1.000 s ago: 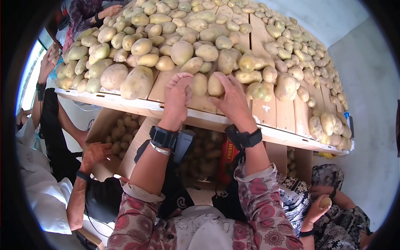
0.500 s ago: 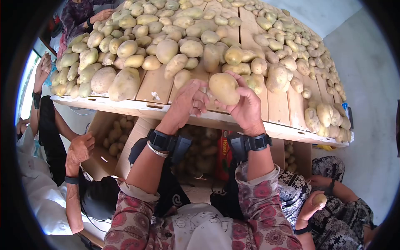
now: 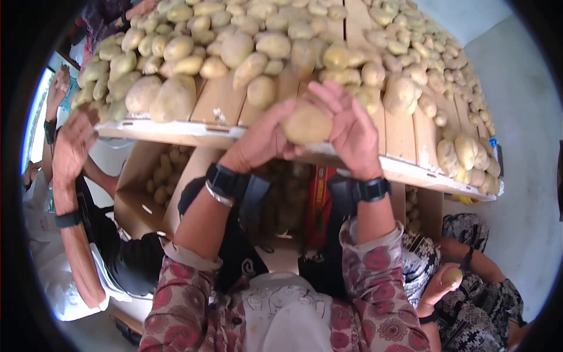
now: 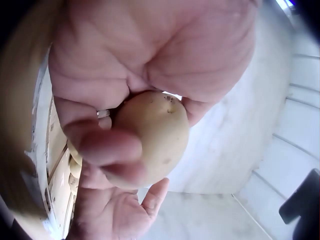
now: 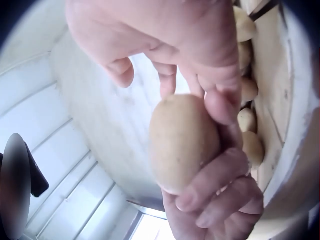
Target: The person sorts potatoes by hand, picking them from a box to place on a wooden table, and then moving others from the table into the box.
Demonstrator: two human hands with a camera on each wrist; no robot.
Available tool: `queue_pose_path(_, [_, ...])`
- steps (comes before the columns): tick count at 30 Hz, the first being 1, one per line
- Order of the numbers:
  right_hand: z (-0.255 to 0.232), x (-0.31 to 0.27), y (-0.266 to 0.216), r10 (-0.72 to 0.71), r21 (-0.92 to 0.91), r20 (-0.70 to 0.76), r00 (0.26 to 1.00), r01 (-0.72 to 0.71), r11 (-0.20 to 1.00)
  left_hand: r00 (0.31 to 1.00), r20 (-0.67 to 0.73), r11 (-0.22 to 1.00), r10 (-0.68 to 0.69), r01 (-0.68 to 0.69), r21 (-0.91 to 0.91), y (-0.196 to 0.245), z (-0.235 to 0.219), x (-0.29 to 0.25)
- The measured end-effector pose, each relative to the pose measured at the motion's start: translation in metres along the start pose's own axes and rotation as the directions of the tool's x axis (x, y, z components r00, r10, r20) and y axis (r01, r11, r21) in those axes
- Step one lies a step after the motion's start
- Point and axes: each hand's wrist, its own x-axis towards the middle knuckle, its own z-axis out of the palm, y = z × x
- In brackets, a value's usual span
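Note:
A large pale-yellow potato (image 3: 307, 124) is held up between the two hands, above the near edge of the table. My left hand (image 3: 255, 139) grips it from the left; in the left wrist view its fingers curl round the potato (image 4: 162, 132), which has small dark marks at one end. On the other side, my right hand (image 3: 356, 136) has its fingers and thumb spread loosely. Its fingertips come right up to the potato (image 5: 180, 142) in the right wrist view, where the left fingers (image 5: 220, 175) wrap the lower end.
Many potatoes (image 3: 237, 50) cover the slatted cardboard tabletop (image 3: 218, 105). One lone potato (image 3: 261, 92) lies near the front. Below the edge stand cardboard boxes (image 3: 141, 202) with potatoes. Another person's hand (image 3: 73, 141) is raised at the left; a person's hand (image 3: 437, 287) at the right holds a potato.
The right hand picked up a potato from the table and drew it back toward the body. The left hand now grips it, and the right fingers have loosened. The neighbour's left-side hand has risen.

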Motion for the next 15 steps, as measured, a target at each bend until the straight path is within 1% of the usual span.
queue_pose_path(1, [-0.002,-0.003,-0.003,0.017,-0.027,-0.017,1.0,-0.017,0.999,0.936,-0.351,0.999,-0.021,0.034,0.033,-0.001,0.012,-0.005])
queue_pose_path(2, [-0.006,-0.005,-0.005,0.046,-0.088,0.059,0.997,-0.041,0.995,0.943,-0.332,0.996,0.019,0.01,0.087,0.002,0.013,-0.007])
queue_pose_path(3, [-0.003,-0.009,-0.003,0.076,-0.211,0.03,0.997,-0.068,0.975,0.998,0.003,0.993,0.07,-0.07,0.093,0.002,-0.011,-0.005])
queue_pose_path(4, [0.001,-0.009,-0.002,0.1,-0.333,0.006,0.995,-0.092,0.938,0.998,-0.007,0.995,0.058,-0.058,0.076,0.002,-0.017,0.0])
queue_pose_path(5, [0.005,-0.014,0.0,0.123,-0.321,-0.012,0.992,-0.12,0.939,0.995,-0.054,0.986,0.082,-0.072,0.153,0.002,-0.018,-0.001])
queue_pose_path(6, [0.009,-0.019,0.002,0.119,-0.421,0.004,0.993,-0.106,0.901,0.99,-0.098,0.97,0.103,-0.077,0.232,0.001,-0.016,-0.006])
queue_pose_path(7, [0.011,-0.018,0.003,0.105,-0.52,0.045,0.993,-0.066,0.851,0.989,-0.112,0.97,0.1,-0.072,0.231,0.001,-0.013,-0.008])
queue_pose_path(9, [0.013,-0.013,0.007,0.144,-0.515,0.05,0.988,-0.098,0.852,0.973,-0.215,0.902,0.084,0.018,0.432,0.001,-0.004,-0.011])
queue_pose_path(10, [0.012,-0.015,0.011,0.173,-0.509,0.045,0.984,-0.126,0.851,0.971,-0.229,0.905,0.073,0.032,0.424,-0.003,-0.003,-0.014])
queue_pose_path(11, [0.01,-0.016,0.015,0.177,-0.503,0.04,0.983,-0.134,0.854,0.959,-0.271,0.879,0.089,0.052,0.473,-0.004,-0.002,-0.013])
queue_pose_path(12, [0.006,-0.016,0.017,0.123,-0.586,-0.004,0.992,-0.103,0.804,0.945,-0.306,0.85,0.114,0.067,0.523,-0.002,0.0,-0.01])
queue_pose_path(13, [0.003,-0.016,0.018,0.068,-0.665,-0.041,0.997,-0.078,0.743,0.908,-0.398,0.903,0.131,0.057,0.426,-0.001,0.005,-0.013])
queue_pose_path(14, [0.001,-0.017,0.019,0.009,-0.737,-0.069,0.998,-0.057,0.673,0.906,-0.401,0.904,0.132,0.056,0.424,0.009,0.001,-0.015])
queue_pose_path(15, [0.002,-0.019,0.016,0.012,-0.736,-0.069,0.998,-0.059,0.674,0.975,-0.218,0.963,0.054,0.007,0.268,0.024,-0.011,-0.017])
